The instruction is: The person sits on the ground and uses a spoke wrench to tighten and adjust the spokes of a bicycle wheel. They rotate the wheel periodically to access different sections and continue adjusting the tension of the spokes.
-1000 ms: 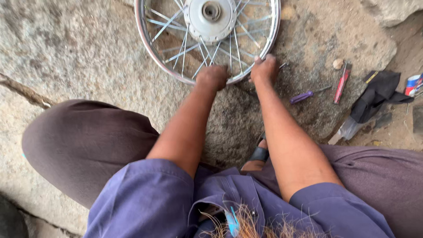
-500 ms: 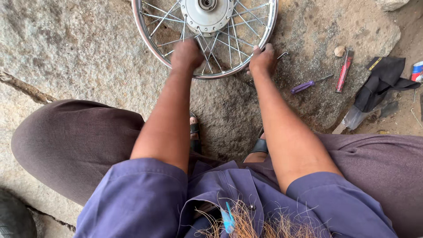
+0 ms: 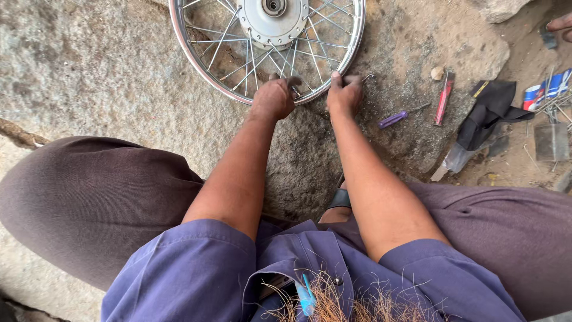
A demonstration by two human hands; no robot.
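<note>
A spoked metal wheel [image 3: 196, 59] with a silver hub [image 3: 274, 18] lies flat on the rough stone ground [image 3: 89, 77] in front of me. My left hand [image 3: 273, 97] grips the near part of the rim, fingers curled over it among the spokes. My right hand [image 3: 344, 94] holds the rim just to the right, fingertips pressed at a spoke end by the rim's edge. Both forearms reach out from blue sleeves over my brown trousers.
A purple-handled screwdriver [image 3: 398, 117] and a red tool [image 3: 444, 98] lie right of my right hand. Further right sit a black cloth [image 3: 491, 110], a small stone [image 3: 438, 73], a colourful packet [image 3: 551, 88] and loose spokes. Another person's fingers [image 3: 560, 24] show at the top right corner.
The view has shifted and the wheel now sits closer. My left hand has slid along the rim, and both hands remain on its near edge.
</note>
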